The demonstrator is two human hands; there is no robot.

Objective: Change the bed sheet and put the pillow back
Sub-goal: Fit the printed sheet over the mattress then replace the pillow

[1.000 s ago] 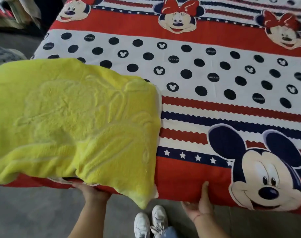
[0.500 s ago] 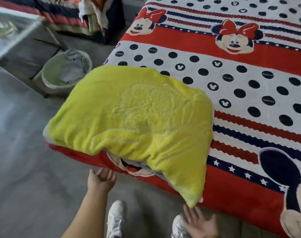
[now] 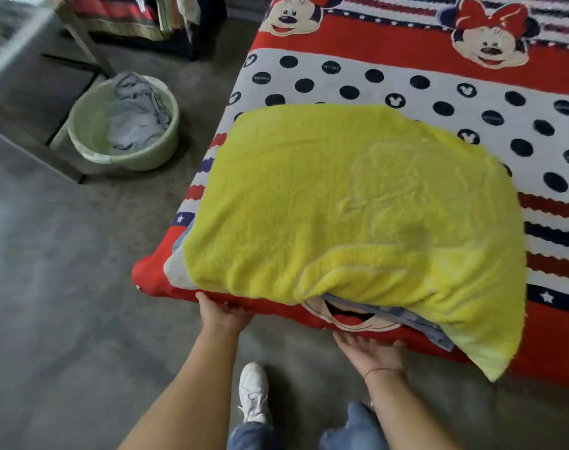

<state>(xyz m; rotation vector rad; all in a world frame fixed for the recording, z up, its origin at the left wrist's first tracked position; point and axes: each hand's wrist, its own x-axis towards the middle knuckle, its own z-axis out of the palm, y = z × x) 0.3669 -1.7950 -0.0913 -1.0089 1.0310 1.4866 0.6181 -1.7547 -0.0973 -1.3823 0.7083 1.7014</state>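
Note:
The bed sheet (image 3: 406,56), red, white and navy with cartoon mice and black dots, covers the mattress. A yellow fleecy pillow (image 3: 357,216) lies on the near left corner of the bed, and its loose flap hangs over the front edge. My left hand (image 3: 221,311) touches the sheet's red front edge just below the corner, its fingertips hidden under the edge. My right hand (image 3: 369,347) presses with straight fingers against the same edge, below the pillow. Neither hand touches the pillow.
A pale green tub (image 3: 124,125) with crumpled grey cloth stands on the floor left of the bed, beside a low grey unit (image 3: 23,102). Folded textiles (image 3: 140,17) are stacked at the back. My white shoe (image 3: 254,391) stands on the grey floor.
Half a second ago both hands hung free below the bed edge; now they are against the sheet's front edge again. The view has shifted left toward the corner.

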